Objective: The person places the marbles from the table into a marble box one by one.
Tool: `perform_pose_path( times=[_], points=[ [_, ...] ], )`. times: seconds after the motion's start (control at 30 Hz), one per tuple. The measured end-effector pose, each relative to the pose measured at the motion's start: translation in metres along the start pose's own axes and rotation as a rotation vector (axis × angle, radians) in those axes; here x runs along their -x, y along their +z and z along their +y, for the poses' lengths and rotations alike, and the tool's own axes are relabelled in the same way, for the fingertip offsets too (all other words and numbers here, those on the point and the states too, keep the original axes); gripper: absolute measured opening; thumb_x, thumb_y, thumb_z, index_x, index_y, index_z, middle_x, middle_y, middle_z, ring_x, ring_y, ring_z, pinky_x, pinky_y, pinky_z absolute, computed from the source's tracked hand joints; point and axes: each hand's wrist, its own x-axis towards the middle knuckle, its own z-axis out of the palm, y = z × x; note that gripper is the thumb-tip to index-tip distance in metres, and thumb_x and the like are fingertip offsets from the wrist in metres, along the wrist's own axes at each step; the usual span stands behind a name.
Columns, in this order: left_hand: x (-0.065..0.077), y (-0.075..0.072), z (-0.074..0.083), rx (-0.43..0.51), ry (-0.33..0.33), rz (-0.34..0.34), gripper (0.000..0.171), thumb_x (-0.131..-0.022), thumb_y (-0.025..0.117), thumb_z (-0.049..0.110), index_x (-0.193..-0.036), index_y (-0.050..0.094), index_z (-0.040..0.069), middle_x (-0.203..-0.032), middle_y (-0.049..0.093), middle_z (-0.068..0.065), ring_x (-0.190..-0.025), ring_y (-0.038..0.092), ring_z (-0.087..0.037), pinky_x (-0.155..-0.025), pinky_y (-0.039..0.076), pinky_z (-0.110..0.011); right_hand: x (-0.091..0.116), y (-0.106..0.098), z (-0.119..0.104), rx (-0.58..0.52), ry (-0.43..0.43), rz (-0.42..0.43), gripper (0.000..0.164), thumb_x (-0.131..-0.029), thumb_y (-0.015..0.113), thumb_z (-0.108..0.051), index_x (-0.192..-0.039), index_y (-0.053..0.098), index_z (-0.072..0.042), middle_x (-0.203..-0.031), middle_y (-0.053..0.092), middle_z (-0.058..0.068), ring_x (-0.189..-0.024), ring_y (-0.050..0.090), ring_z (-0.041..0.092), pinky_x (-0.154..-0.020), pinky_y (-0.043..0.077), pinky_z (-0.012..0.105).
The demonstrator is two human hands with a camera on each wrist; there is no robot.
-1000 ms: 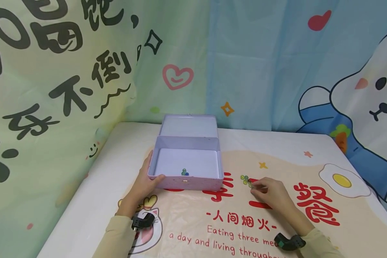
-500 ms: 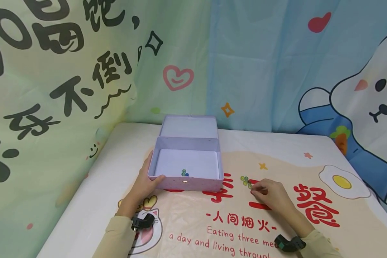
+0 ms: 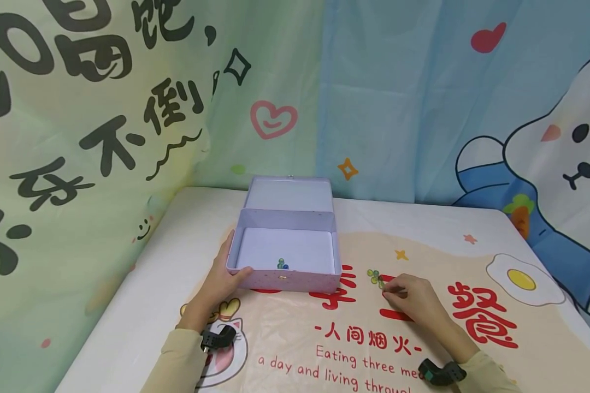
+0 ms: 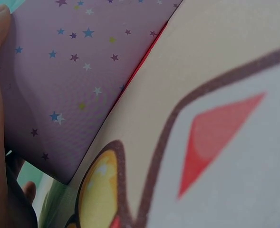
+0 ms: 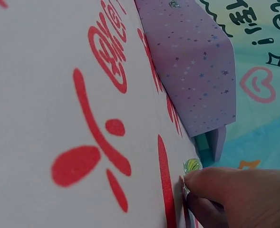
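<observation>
A lilac box (image 3: pixel 289 280) patterned with stars stands on the table, its lid (image 3: pixel 289 194) hinged back. My left hand (image 3: pixel 220 279) grips the box's near left corner, thumb over the front rim and fingers along the side. Inside, near the front wall, lie a few green and blue marbles (image 3: pixel 282 264). To the right of the box, a small cluster of yellow-green marbles (image 3: pixel 373 274) sits on the printed mat. At the cluster's near edge my right hand (image 3: pixel 410 295) pinches with thumb and forefinger at a marble, mostly hidden by the fingertips. One swirled marble (image 5: pixel 192 165) shows beside the thumb in the right wrist view.
The table is covered by a mat (image 3: pixel 344 338) with red lettering and cartoon prints. Behind it hangs a printed curtain (image 3: pixel 373 109), close to the table's far edge. Each wrist wears a black device, such as the right wrist device (image 3: pixel 441 371).
The head view has shifted very slightly. Both hands, the box and the marbles keep practically the same places.
</observation>
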Motion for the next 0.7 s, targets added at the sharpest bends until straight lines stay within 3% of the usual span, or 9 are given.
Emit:
perform_pose_path(
  times=[0.23,0.47,0.7],
  points=[
    [-0.001,0.0,0.0,-0.006,-0.027,0.001,0.098,-0.081,0.068,0.03,-0.15,0.0,0.041,-0.16,0.011,-0.003,-0.143,0.021,-0.036,-0.107,0.026,-0.064,-0.002,-0.001,-0.002,-0.003,0.008,-0.005,0.012,-0.075,0.08,-0.015,-0.086,0.075,-0.013,-0.082,0.068,-0.004,-0.078,0.066,0.014,-0.069,0.058,0.031],
    [-0.001,0.0,0.0,0.009,-0.013,0.006,0.099,-0.081,0.069,0.028,-0.151,0.001,0.041,-0.16,0.012,-0.005,-0.142,0.023,-0.037,-0.108,0.025,-0.063,-0.005,-0.004,-0.008,0.0,-0.014,0.004,0.015,-0.074,0.08,-0.015,-0.088,0.075,-0.011,-0.083,0.068,-0.003,-0.079,0.066,0.015,-0.07,0.058,0.032],
    [-0.001,-0.001,-0.001,0.007,-0.006,0.005,0.099,-0.08,0.069,0.027,-0.154,0.002,0.028,-0.16,0.013,-0.005,-0.142,0.023,-0.036,-0.108,0.025,-0.063,-0.009,-0.008,-0.018,0.007,-0.05,0.017,0.017,-0.075,0.08,-0.014,-0.091,0.075,-0.012,-0.087,0.069,-0.002,-0.082,0.066,0.016,-0.073,0.058,0.034]
  ],
)
